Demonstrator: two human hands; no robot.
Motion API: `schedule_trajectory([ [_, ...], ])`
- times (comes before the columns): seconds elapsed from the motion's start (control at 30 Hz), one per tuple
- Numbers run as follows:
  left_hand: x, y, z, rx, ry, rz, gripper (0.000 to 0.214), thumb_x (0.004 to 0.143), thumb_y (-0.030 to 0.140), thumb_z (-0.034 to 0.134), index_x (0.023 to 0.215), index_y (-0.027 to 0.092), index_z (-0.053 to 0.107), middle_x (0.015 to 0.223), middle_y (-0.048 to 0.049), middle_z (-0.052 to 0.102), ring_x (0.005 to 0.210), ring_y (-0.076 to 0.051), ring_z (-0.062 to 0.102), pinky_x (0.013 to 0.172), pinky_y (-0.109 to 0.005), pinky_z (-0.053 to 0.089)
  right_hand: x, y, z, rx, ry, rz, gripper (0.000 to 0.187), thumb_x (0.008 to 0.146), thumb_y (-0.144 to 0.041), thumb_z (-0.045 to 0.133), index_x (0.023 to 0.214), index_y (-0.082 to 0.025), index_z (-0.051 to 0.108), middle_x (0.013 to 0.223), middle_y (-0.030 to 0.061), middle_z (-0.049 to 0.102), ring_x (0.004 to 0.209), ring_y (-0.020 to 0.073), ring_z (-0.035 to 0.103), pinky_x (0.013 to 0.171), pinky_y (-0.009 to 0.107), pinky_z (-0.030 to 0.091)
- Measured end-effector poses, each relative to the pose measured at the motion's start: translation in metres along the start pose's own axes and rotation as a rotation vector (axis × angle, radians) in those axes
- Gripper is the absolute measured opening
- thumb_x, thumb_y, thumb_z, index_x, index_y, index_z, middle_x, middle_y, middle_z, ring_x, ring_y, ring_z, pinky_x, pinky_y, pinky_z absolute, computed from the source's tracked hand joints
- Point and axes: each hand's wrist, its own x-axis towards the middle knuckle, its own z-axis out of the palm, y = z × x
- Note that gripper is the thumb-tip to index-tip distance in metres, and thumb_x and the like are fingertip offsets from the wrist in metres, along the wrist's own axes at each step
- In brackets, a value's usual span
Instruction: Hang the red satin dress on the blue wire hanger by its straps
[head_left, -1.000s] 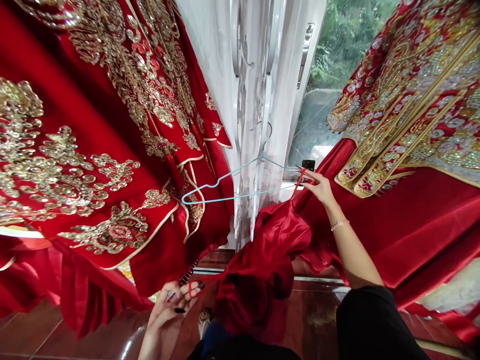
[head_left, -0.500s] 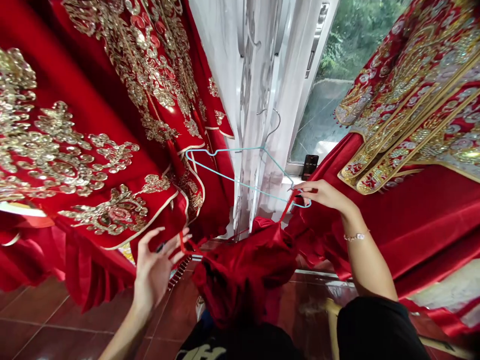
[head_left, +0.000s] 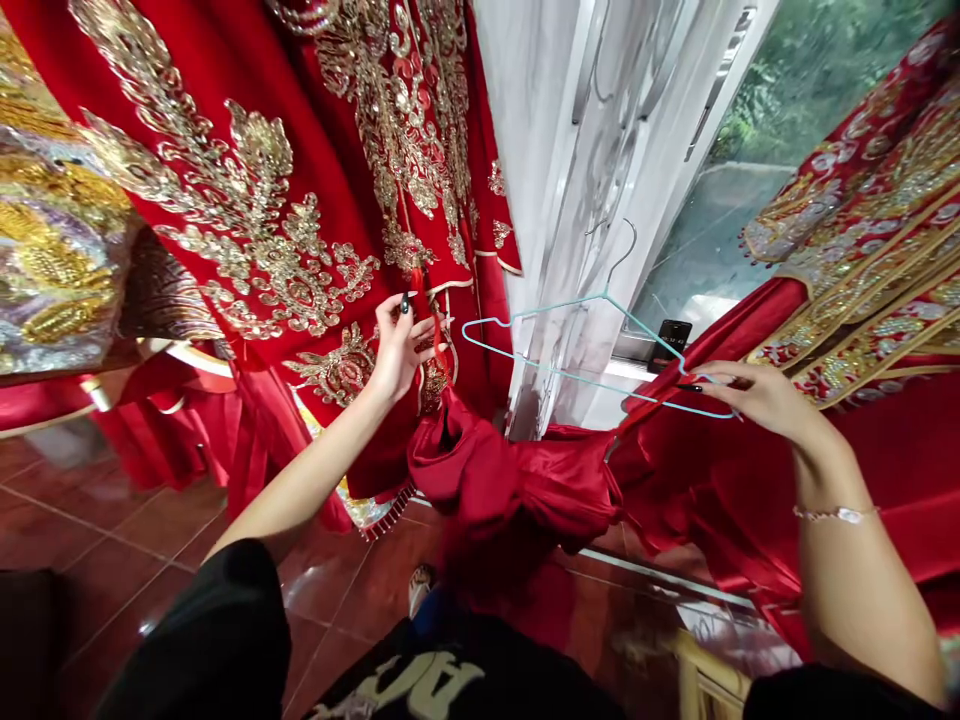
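Observation:
A plain red satin garment [head_left: 517, 480] hangs bunched between my two hands by its thin straps. My left hand [head_left: 401, 345] is raised and pinched on the left strap [head_left: 435, 340], close to the free left end of a pale blue wire hanger [head_left: 570, 340]. My right hand [head_left: 757, 395] grips the hanger's right end together with the other strap [head_left: 652, 405]. The hanger's metal hook points up in front of a white curtain.
Red gowns with heavy gold embroidery hang at the left [head_left: 262, 200] and right [head_left: 862, 300]. A white sheer curtain [head_left: 600, 150] covers a window between them. A small dark phone [head_left: 670, 340] stands on the sill. Below lies a glossy reddish-brown tile floor [head_left: 112, 520].
My left hand rose from near the floor with the strap up to the hanger's left end. The hanger and my right hand shifted right as the view turned.

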Motion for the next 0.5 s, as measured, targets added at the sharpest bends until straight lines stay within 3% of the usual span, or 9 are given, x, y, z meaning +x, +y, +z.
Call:
schedule_trajectory([
  [0.17,0.024,0.0,0.014,0.111,-0.145,-0.102,0.065,0.082,0.068,0.066,0.125,0.029,0.038,0.113,-0.0093,0.071,0.111,-0.026,0.069,0.084,-0.04,0.058,-0.001,-0.005,-0.012,-0.034,-0.108,0.011,0.04,0.07,-0.054,0.076,0.089,-0.018,0.083,0.096,0.0141,0.079,0.087,0.0273,0.073,0.075,0.037,0.056],
  [0.4,0.04,0.004,0.008,0.148,-0.083,-0.164,0.067,0.084,0.067,0.064,0.131,0.03,0.034,0.099,-0.0073,0.072,0.099,-0.025,0.072,0.072,-0.034,0.061,-0.001,-0.009,-0.014,-0.047,-0.11,0.039,0.053,0.068,-0.061,0.073,0.091,-0.014,0.081,0.096,0.0163,0.079,0.08,0.0268,0.072,0.07,0.036,0.058],
  [0.5,0.038,0.007,0.017,0.175,-0.178,-0.183,0.066,0.086,0.067,0.06,0.133,0.028,0.035,0.103,-0.0092,0.071,0.093,-0.024,0.073,0.066,-0.031,0.061,-0.001,-0.008,-0.011,-0.042,-0.14,0.048,0.055,0.069,-0.062,0.073,0.093,-0.013,0.08,0.096,0.0168,0.079,0.077,0.0246,0.071,0.068,0.035,0.057],
])
